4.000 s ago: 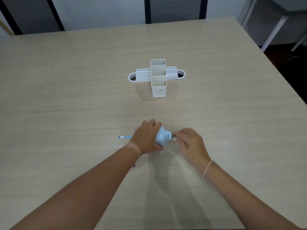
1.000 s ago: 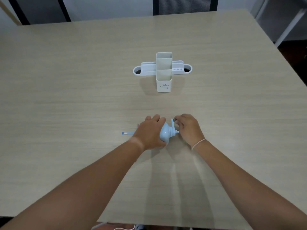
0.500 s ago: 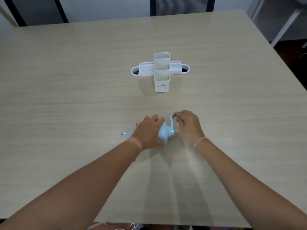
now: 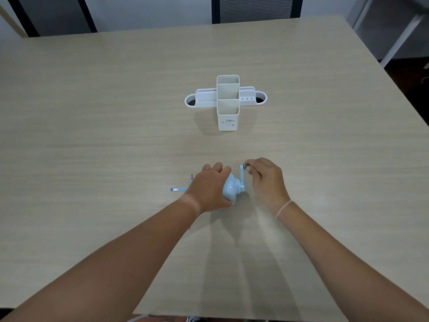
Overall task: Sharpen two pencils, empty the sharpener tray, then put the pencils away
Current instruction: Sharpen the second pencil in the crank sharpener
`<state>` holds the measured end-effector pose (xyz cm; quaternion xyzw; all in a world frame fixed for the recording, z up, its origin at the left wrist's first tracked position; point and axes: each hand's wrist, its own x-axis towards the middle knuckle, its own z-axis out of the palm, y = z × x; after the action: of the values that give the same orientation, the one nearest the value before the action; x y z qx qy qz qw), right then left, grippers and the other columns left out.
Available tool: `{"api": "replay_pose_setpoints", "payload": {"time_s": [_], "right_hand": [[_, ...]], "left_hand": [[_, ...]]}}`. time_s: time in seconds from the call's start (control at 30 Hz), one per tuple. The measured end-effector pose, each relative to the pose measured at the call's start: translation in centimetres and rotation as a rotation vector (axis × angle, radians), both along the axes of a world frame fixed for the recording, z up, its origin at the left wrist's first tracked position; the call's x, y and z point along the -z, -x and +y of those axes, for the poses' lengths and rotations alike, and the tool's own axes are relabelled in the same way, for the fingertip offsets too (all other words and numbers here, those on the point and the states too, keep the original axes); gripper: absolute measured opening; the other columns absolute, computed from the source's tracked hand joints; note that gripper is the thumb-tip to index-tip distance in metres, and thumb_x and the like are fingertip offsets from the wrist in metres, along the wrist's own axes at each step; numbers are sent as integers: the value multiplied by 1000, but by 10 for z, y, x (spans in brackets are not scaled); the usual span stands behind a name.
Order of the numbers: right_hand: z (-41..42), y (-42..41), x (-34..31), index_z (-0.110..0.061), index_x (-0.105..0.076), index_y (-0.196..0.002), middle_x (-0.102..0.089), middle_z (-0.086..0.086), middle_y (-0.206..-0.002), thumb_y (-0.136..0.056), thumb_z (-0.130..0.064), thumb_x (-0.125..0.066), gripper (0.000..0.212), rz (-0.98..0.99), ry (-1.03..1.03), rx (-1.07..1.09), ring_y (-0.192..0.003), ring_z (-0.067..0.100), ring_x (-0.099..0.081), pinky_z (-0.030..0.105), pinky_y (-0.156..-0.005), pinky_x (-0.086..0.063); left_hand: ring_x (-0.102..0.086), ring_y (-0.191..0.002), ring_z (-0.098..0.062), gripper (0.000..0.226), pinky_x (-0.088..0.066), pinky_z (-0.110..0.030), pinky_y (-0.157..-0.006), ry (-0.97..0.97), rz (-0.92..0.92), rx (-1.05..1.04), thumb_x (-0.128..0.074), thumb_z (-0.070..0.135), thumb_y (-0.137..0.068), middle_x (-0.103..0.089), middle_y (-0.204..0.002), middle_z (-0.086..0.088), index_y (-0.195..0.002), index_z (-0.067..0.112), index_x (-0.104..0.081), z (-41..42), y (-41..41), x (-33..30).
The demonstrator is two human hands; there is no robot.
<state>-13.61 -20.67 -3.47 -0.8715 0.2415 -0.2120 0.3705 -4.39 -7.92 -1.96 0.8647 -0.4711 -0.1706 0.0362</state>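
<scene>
A light blue crank sharpener (image 4: 232, 189) lies on the wooden table (image 4: 92, 140) in front of me. My left hand (image 4: 209, 188) is wrapped over its body and hides most of it. My right hand (image 4: 267, 180) pinches the crank handle (image 4: 242, 174), which points up and away from me. A blue pencil (image 4: 178, 189) sticks out to the left from under my left hand. The dark tip of a second pencil (image 4: 191, 177) shows just above it. A white pen holder (image 4: 228, 103) stands farther back at the table's middle.
The pen holder has two tall open compartments and low side trays with round holes. A dark chair back (image 4: 255, 8) stands behind the far table edge. The table's right edge runs diagonally at the right, with metal legs of another table (image 4: 399, 40) beyond.
The crank handle has turned from pointing toward my right hand near the table to pointing up and away. My right hand moved with it. My left hand stayed on the sharpener body.
</scene>
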Motion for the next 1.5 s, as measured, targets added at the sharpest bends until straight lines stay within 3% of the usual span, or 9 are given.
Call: {"api": "replay_pose_setpoints", "payload": {"time_s": [0.17,0.37,0.5,0.67,0.8,1.1,1.23,1.33,1.5], "right_hand": [[3,11,32,12,-65,-79,-64,32,-81,-79,10,-51,14,335,-3,-173,-80,39,-59,41,-73,-43],[34,60,14,-5,-71,-81,-62,4,-70,-79,8,-58,19,56,-271,-26,-67,10,-54,3,-65,-38],[12,16,-5,-2,-71,-83,-64,2,-77,-80,9,-57,18,-84,-269,74,-67,7,-57,-5,-68,-37],[-8,-7,25,7,-69,-90,-70,26,-92,-84,9,-51,19,161,-194,7,-87,34,-63,21,-76,-42],[11,28,40,8,-67,-72,-61,24,-69,-80,10,-55,14,253,-155,-90,-73,32,-59,24,-64,-33],[16,21,-7,-9,-73,-80,-66,-7,-69,-80,5,-57,21,-63,-458,138,-62,-8,-56,-2,-60,-39],[0,-6,12,6,-70,-83,-72,24,-89,-82,7,-52,17,157,-341,71,-81,27,-63,21,-72,-43],[9,21,33,11,-67,-78,-68,28,-83,-82,7,-53,14,289,-215,-58,-79,30,-60,34,-77,-46],[26,61,13,-5,-72,-83,-66,7,-73,-79,7,-60,18,72,-303,-62,-69,7,-57,0,-67,-39]], "left_hand": [[-36,-87,-20,61,-50,-44,-80,7,2,-20,-75,40,-62,-48,-108,-3,-109,15,-46,0,1,-1],[-43,-95,-26,64,-49,-42,-82,1,9,-6,-76,39,-62,-48,-110,-4,-113,15,-46,0,1,-1],[-44,-96,-28,61,-48,-42,-84,0,9,-5,-75,39,-63,-48,-110,-5,-111,14,-46,0,1,-1],[-44,-97,-26,61,-48,-42,-82,-4,9,4,-75,39,-63,-48,-110,-4,-111,14,-46,-2,1,-3],[-44,-97,-27,63,-49,-44,-83,-18,-2,4,-76,40,-62,-47,-111,-4,-112,15,-45,0,0,-3],[-40,-91,-24,63,-47,-42,-85,-15,-4,6,-75,41,-63,-48,-109,-4,-111,14,-45,0,0,1],[-38,-90,-23,63,-48,-42,-84,-1,10,-4,-75,40,-63,-48,-110,-4,-112,14,-46,-1,0,0],[-38,-89,-22,63,-48,-40,-81,7,-3,-18,-75,41,-63,-48,-109,-4,-111,14,-46,0,1,-1],[-44,-98,-27,65,-48,-41,-83,-3,0,-5,-75,40,-63,-48,-111,-4,-114,14,-46,1,2,-1]]}}
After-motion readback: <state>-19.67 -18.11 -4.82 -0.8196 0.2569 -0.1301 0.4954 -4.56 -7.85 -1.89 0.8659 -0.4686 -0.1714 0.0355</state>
